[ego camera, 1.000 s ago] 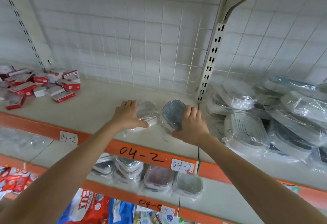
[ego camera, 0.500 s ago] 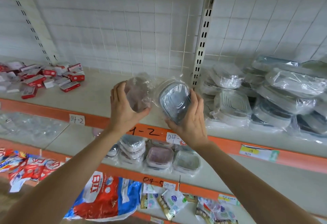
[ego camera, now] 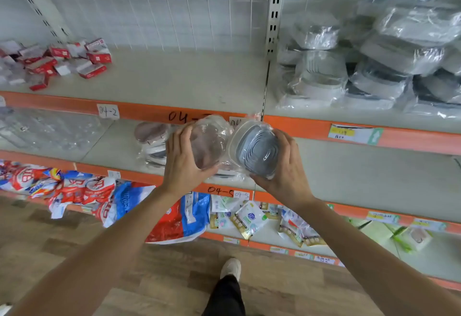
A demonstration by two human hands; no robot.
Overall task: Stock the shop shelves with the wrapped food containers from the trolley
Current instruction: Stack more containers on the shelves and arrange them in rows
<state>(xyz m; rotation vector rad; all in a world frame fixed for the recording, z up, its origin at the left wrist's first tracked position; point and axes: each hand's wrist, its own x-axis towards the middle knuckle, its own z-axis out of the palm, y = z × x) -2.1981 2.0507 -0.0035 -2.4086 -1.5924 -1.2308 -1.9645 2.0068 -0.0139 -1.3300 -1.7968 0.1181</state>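
Observation:
My left hand grips a plastic-wrapped container with a mauve lid, held on edge with the lid facing me. My right hand grips a wrapped container with a grey ribbed lid, also tilted up. The two containers touch each other in the air in front of the middle shelf. Behind them, several wrapped containers are stacked on that shelf, partly hidden by my hands. The trolley is out of view.
The upper shelf carries small red and white boxes at the left and a heap of wrapped grey containers at the right. Red and blue bags and small packets fill the lower shelf. My shoe stands on wood floor.
Both hands lifted the two containers off the upper shelf and brought them down and toward me, to the level of the middle shelf. The view tilted downward.

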